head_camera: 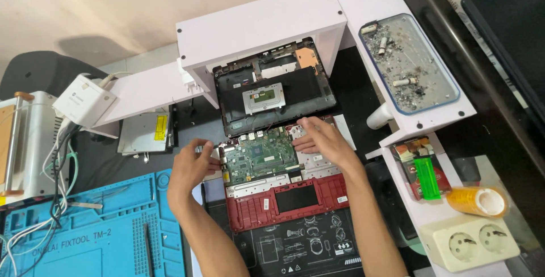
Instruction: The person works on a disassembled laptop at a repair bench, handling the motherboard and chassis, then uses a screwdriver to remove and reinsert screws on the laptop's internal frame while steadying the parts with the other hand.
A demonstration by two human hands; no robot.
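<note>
My left hand [192, 166] pinches left edge of green motherboard [260, 156], fingers together on it. My right hand [325, 138] lies flat, fingers spread, on board's right side, inside red laptop shell [286, 200] on bench. Risk: uneven lift flexes board, snags cable. Right fingertips mask connectors; screws too small to tell.

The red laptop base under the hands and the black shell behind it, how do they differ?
The red laptop base lies nearest the person and carries the green circuit board; the black shell lies farther back, with no green board, only a small silver plate at its middle. The left hand and right hand rest on the red base; neither touches the black shell. Both lie flat and open.
</note>
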